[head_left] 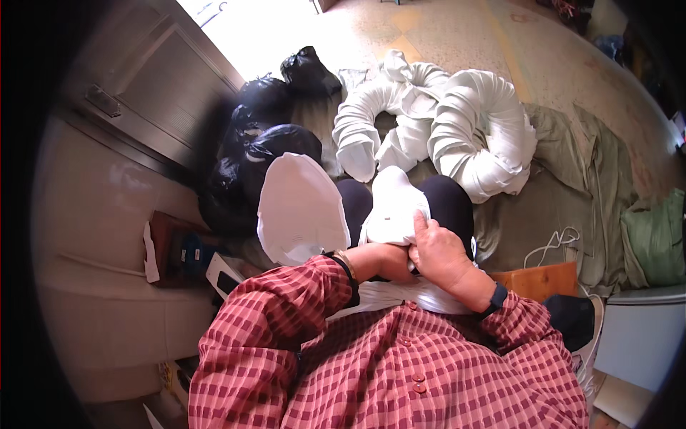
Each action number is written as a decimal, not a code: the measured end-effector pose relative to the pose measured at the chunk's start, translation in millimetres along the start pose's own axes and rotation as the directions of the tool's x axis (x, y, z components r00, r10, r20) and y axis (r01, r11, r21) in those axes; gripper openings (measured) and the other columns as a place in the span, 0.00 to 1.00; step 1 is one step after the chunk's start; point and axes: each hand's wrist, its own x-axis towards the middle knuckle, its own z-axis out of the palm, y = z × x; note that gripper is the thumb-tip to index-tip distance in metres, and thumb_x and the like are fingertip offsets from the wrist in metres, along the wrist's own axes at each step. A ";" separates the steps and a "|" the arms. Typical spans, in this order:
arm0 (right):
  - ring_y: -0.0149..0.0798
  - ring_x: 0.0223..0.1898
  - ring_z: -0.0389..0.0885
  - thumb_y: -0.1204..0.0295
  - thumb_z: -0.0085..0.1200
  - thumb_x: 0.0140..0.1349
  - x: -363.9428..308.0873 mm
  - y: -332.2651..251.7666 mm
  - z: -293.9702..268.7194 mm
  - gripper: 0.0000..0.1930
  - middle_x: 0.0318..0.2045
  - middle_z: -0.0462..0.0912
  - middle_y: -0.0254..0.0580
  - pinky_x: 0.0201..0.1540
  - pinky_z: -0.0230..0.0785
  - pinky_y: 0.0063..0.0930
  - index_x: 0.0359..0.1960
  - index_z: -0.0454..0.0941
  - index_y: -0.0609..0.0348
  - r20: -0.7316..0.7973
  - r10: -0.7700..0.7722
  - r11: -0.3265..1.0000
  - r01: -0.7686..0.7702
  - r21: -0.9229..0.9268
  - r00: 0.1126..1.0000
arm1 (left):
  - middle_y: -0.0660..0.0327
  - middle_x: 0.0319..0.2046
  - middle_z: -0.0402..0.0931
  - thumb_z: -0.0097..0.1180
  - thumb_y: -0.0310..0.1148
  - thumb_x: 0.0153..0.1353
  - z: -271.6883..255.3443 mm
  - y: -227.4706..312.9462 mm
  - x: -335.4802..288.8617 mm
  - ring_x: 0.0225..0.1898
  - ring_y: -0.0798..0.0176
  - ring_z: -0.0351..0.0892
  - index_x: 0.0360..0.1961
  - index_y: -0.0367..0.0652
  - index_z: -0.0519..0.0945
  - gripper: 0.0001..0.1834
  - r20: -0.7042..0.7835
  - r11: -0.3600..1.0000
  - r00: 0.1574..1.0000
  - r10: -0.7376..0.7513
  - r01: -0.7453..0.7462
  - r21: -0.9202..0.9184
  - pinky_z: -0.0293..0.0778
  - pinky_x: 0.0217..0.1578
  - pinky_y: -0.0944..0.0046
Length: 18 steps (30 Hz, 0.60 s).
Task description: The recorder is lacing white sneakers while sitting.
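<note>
Over my lap is a white, soft-looking piece [394,204], narrow at its far end and shaped like a shoe upper. My right hand [444,256] grips its right edge, thumb lying on top. My left hand [389,262] is bent inward against the near edge of the piece, close beside the right hand; its fingers are hidden. Left of my knees stands a large white oval stack [301,207], its smooth pale face turned up. More white material [421,294] lies across my lap, below my wrists.
Ahead, long curved rolls of nested white pieces [480,132] lie on a green cloth [564,164]. Black plastic bags [261,136] crowd the left beside a door [143,93]. At right are a wooden box [536,281], a white cord [554,245] and a pale cabinet [639,343].
</note>
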 end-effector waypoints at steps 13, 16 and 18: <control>0.72 0.40 0.82 0.73 0.49 0.65 0.7 -7.5 50.8 0.33 0.38 0.80 0.78 0.46 0.74 0.64 0.67 0.51 0.74 -0.009 0.176 0.886 -0.154 0.437 0.984 | 0.39 0.60 0.71 0.56 0.26 0.54 44.9 -23.9 -41.6 0.65 0.36 0.68 0.61 0.30 0.73 0.30 -0.641 0.927 0.729 0.241 0.023 0.374 0.63 0.66 0.44; 0.68 0.34 0.84 0.74 0.45 0.64 7.4 -9.9 47.6 0.33 0.33 0.82 0.72 0.42 0.79 0.55 0.67 0.51 0.84 0.054 0.143 0.930 -0.153 0.336 0.988 | 0.41 0.55 0.74 0.53 0.24 0.57 49.8 -15.7 -46.5 0.60 0.39 0.72 0.59 0.30 0.74 0.26 -0.642 0.959 0.745 0.182 0.010 0.283 0.67 0.62 0.44; 0.65 0.29 0.85 0.74 0.46 0.64 11.7 -7.0 38.6 0.34 0.29 0.83 0.69 0.36 0.80 0.52 0.66 0.52 0.89 0.197 0.104 0.932 -0.165 0.324 0.975 | 0.48 0.48 0.77 0.55 0.29 0.61 56.1 -16.0 -57.4 0.52 0.48 0.78 0.54 0.32 0.76 0.20 -0.646 0.903 0.718 0.259 0.058 0.426 0.72 0.55 0.49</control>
